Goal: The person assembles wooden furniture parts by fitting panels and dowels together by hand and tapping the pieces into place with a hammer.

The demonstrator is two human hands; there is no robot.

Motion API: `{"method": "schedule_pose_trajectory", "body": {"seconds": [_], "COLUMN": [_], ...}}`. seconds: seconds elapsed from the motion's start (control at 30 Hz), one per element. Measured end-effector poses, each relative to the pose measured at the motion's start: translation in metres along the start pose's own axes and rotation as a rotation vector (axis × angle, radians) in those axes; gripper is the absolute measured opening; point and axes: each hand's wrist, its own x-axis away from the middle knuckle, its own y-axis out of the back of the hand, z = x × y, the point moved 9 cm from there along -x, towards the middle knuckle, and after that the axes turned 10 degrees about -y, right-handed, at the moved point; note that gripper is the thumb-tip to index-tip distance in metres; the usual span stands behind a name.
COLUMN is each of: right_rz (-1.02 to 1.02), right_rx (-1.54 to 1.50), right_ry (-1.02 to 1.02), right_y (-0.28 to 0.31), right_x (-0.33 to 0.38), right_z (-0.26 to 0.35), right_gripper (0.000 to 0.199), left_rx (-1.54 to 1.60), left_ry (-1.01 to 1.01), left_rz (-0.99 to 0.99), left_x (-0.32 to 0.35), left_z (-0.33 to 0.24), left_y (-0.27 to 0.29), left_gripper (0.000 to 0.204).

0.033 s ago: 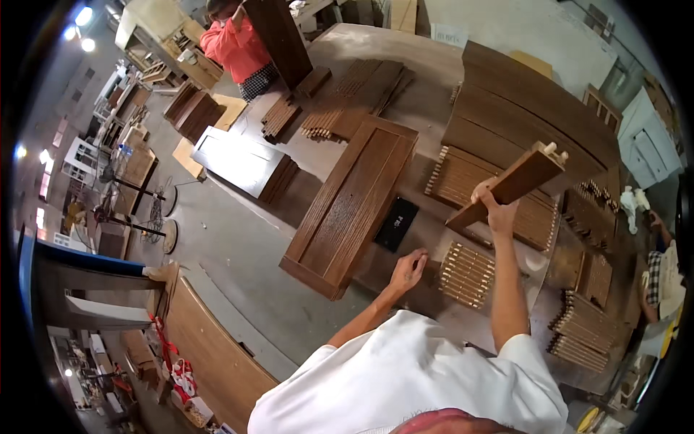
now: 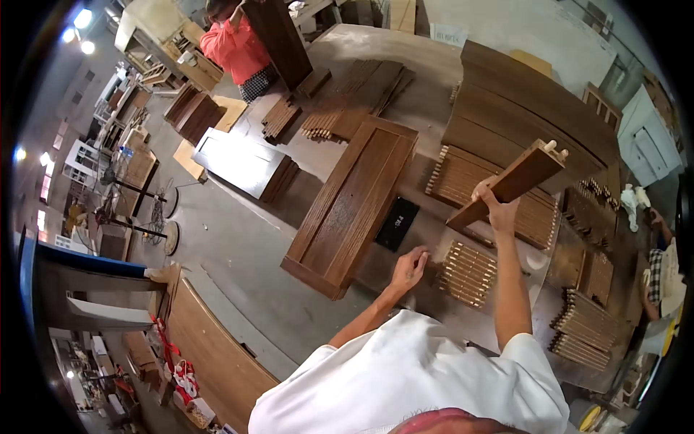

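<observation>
My right hand (image 2: 499, 207) grips a dark brown wooden board (image 2: 522, 177) near its lower end and holds it tilted above the table. Pale round dowels (image 2: 555, 150) stick out of the board's far end. My left hand (image 2: 410, 269) hovers by the table with its fingers curled together; whether anything small is between them is hidden. Just beyond it lies a flat black rectangular object (image 2: 397, 223) with pale markings. To its left rests a long brown framed panel (image 2: 348, 206). A bundle of wooden pieces with pale dowel ends (image 2: 468, 275) sits between my forearms.
Stacked boards with dowel ends (image 2: 450, 173) lie beyond my right hand, beside wide brown panels (image 2: 520, 101). More bundles (image 2: 582, 329) fill the right side. Slats (image 2: 350, 94) lie farther back. A person in a red top (image 2: 238, 54) stands at the far left beside an upright board (image 2: 278, 43).
</observation>
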Motion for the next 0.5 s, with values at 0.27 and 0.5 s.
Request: {"method": "schedule_pose_trajectory", "body": {"seconds": [0.27,0.5], "right_rz": [0.004,-0.018], "right_rx": [-0.139,0.042], "right_ry": [0.069,-0.016], "right_y": [0.011,0.023], "right_x": [-0.005,0.004], "right_z": [0.067,-0.007], "right_gripper": [0.015,0.02], "left_rx": [-0.137,0.093], "left_ry": [-0.512,-1.689], "left_rz": [-0.41,-0.566], "left_x": [-0.066,0.094], "left_z": [-0.257,-0.504], "left_y": [0.211,0.349], "left_gripper": [0.011,0.025]}}
